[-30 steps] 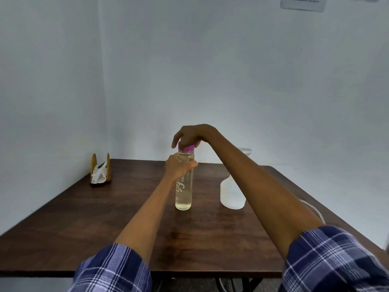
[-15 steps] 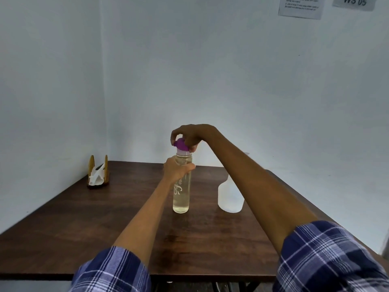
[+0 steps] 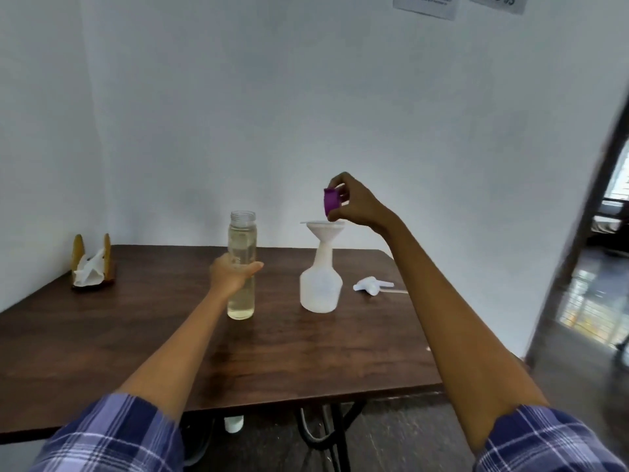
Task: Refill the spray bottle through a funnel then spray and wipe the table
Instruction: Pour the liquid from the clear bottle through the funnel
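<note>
Pale liquid in uncapped clear bottle (image 3: pixel 241 264) (left hand (image 3: pixel 231 276) around it), purple cap (image 3: pixel 332 201) pinched in right hand (image 3: pixel 357 206).

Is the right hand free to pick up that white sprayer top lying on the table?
Probably not yet. The right hand pinches the purple cap, so it is occupied. The sprayer top lies uncovered on the table, right of the spray bottle, with nothing blocking it.

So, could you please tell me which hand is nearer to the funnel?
Right. The right hand, pinching the purple cap, hovers just above the funnel in the spray bottle. The left hand grips the clear bottle, off to the funnel's left.
</note>
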{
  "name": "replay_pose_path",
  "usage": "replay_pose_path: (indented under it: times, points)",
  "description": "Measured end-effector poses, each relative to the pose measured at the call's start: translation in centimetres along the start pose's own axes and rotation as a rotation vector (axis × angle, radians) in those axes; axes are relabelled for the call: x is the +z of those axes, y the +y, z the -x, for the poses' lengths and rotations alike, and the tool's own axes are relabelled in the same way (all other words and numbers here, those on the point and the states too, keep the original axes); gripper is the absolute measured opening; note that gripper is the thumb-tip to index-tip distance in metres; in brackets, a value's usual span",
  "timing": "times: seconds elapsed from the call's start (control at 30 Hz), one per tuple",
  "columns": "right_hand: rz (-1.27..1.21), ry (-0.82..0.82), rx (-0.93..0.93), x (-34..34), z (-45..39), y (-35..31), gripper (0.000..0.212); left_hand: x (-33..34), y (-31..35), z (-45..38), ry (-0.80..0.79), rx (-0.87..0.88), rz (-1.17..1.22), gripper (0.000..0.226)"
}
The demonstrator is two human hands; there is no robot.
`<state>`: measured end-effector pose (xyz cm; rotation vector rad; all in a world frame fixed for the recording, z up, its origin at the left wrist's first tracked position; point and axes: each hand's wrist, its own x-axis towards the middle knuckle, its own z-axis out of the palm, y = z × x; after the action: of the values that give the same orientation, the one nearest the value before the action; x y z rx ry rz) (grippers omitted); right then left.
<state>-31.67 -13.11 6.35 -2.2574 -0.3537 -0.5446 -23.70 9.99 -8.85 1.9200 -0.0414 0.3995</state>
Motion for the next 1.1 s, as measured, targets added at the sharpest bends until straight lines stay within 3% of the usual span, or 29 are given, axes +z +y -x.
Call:
replay_pose_path:
  times: [0.17, 0.4, 0.57, 0.8, 0.97, 1.07, 1.1]
  points:
    - [-0.035, 0.157, 0.182, -2.0, 6.2, 8.6, 0.048, 1.6, -0.2, 1.5, 0.154, -0.027, -0.058, 0.051]
    - [0.334, 0.106, 0.459, -1.9, 12.4, 17.2, 0.037, 1.9, -0.3, 1.3, 0.170, -0.073, -0.099, 0.055]
    - [0.598, -0.017, 0.471, -0.8, 13.3, 19.3, 0.037, 1.9, -0.1, 1.7, 0.143, -0.066, -0.067, 0.051]
    - [0.655, 0.181, 0.377, 0.7, 10.6, 15.7, 0.055, 1.3, -0.2, 2.4, 0.148, -0.001, -0.077, 0.049]
    - [0.430, 0.112, 0.178, 4.2, 8.1, 9.8, 0.054, -0.1, 0.1, 3.2, 0.121, 0.073, -0.123, 0.048]
    - [0.070, 0.030, 0.084, 8.0, 7.0, 6.1, 0.034, -0.5, 0.5, 4.5, 0.062, 0.143, -0.137, 0.048]
    - [-0.059, -0.016, 0.099, 9.4, 6.8, 4.8, 0.042, -0.5, 0.7, 5.0, 0.047, 0.171, -0.143, 0.044]
